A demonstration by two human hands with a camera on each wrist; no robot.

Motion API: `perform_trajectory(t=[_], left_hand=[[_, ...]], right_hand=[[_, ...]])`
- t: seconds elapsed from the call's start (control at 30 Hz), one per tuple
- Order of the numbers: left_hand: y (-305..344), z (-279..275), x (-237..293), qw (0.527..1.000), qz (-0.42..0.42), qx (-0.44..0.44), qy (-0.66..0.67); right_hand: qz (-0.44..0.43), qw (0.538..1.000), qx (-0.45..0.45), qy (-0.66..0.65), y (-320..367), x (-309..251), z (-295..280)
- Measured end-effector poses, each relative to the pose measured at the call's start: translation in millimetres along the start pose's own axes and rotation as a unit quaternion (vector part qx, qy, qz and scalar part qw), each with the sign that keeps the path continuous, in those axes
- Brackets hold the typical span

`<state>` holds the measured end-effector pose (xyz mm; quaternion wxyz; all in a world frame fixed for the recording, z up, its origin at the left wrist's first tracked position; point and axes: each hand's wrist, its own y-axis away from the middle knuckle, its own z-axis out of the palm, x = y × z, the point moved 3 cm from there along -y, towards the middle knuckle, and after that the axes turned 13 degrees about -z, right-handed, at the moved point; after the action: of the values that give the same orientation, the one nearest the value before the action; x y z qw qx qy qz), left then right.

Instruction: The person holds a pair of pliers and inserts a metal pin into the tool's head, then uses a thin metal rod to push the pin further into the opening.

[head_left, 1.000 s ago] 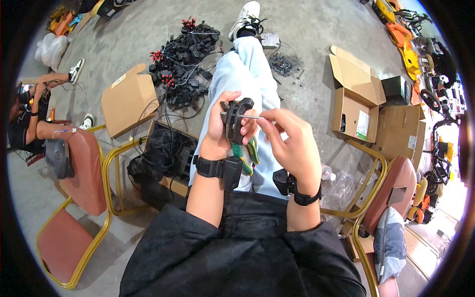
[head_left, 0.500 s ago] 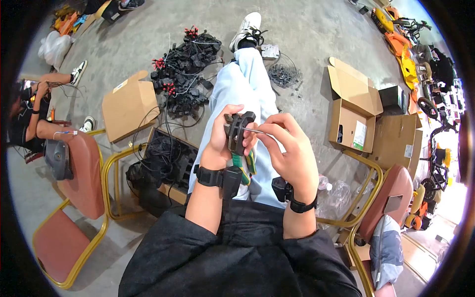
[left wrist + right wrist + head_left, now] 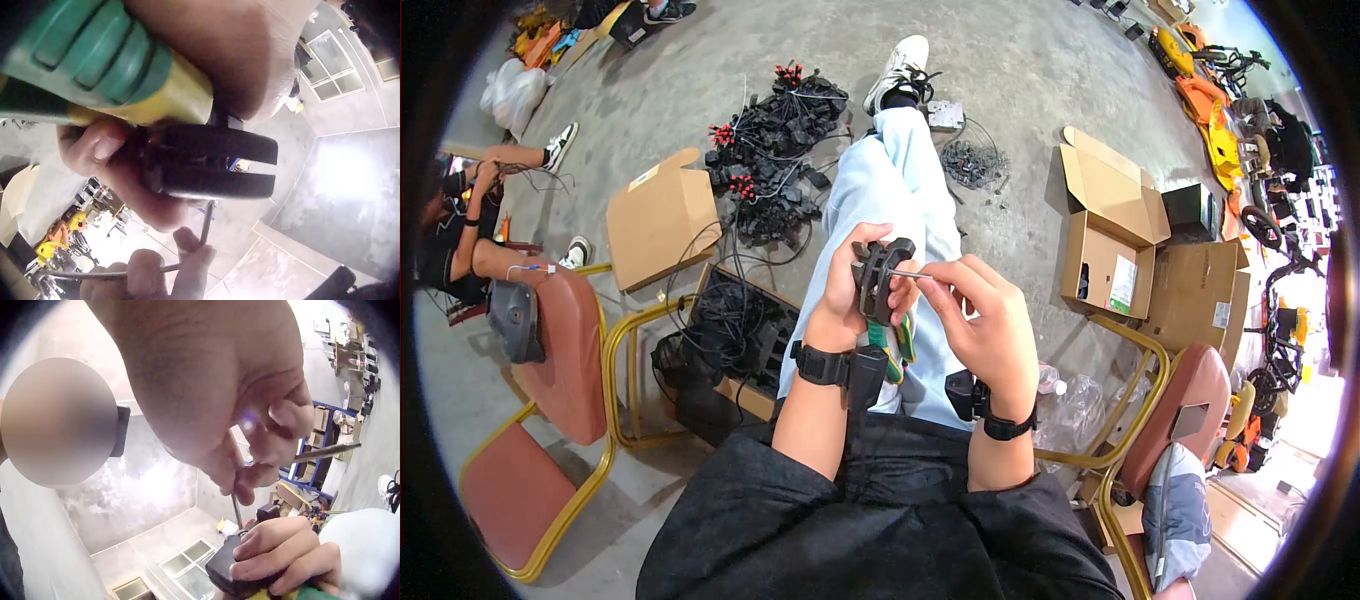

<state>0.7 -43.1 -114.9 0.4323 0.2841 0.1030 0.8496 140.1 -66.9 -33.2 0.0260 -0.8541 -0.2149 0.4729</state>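
My left hand (image 3: 845, 290) grips a black slotted block (image 3: 883, 280) above the lap, fingers wrapped round its side. Green-and-yellow handles (image 3: 94, 56), like those of pliers, run below the palm by that block. Between thumb and fingertips, my right hand (image 3: 988, 315) pinches a thin bent metal rod, like a hex key (image 3: 912, 274). One end of it meets the block's side; in the left wrist view its long arm (image 3: 112, 274) passes back across the right fingers. The right wrist view also shows the left fingers (image 3: 281, 550) curled over the block (image 3: 228, 569).
Light-blue trouser legs (image 3: 880, 190) stretch forward below the hands. On the floor lie a heap of black parts and cables (image 3: 770, 150), an open carton (image 3: 1105, 260) and a box of cables (image 3: 750, 300). Chairs (image 3: 565, 370) flank both sides; another person's legs (image 3: 520, 250) show at left.
The hex key stays at the block while the right fingers shift slightly along it. Both hands and the floor scene sit lower in the head view than before.
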Motion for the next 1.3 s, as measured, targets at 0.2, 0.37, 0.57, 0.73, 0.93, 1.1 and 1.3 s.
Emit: perform_trajectory(t=[0.2, 0.37, 0.57, 0.73, 0.93, 1.1, 1.3], left_hand=[[0.5, 0.8, -0.8, 1.0, -0.005, 0.007, 0.016], [0.8, 2.9, -0.1, 0.998, -0.014, 0.035, 0.051], [0.7, 1.5, -0.3, 0.998, -0.011, 0.051, 0.026], [-1.7, -3.4, -0.1, 1.0, -0.009, -0.025, 0.015], [-0.6, -0.8, 0.3, 0.999, -0.018, -0.006, 0.037], [-3.6, -3.3, -3.6, 0.999, -0.01, 0.012, 0.029], [-2.5, -2.5, -2.9, 0.998, -0.018, 0.045, 0.048]], right_hand=[[-0.086, 0.995, 0.013, 0.04, 0.6, 5.0, 0.6], [-0.131, 0.989, 0.021, 0.061, -0.3, 6.0, 2.7], [-0.114, 0.99, 0.05, 0.071, -1.4, 5.4, 4.4], [-0.021, 0.999, 0.042, -0.012, 1.8, 4.6, 2.9], [-0.068, 0.997, 0.019, 0.027, -0.9, 3.0, 2.3], [-0.106, 0.992, 0.037, 0.066, -1.0, 9.2, 4.8], [-0.131, 0.986, 0.057, 0.091, 0.1, 5.5, 5.1]])
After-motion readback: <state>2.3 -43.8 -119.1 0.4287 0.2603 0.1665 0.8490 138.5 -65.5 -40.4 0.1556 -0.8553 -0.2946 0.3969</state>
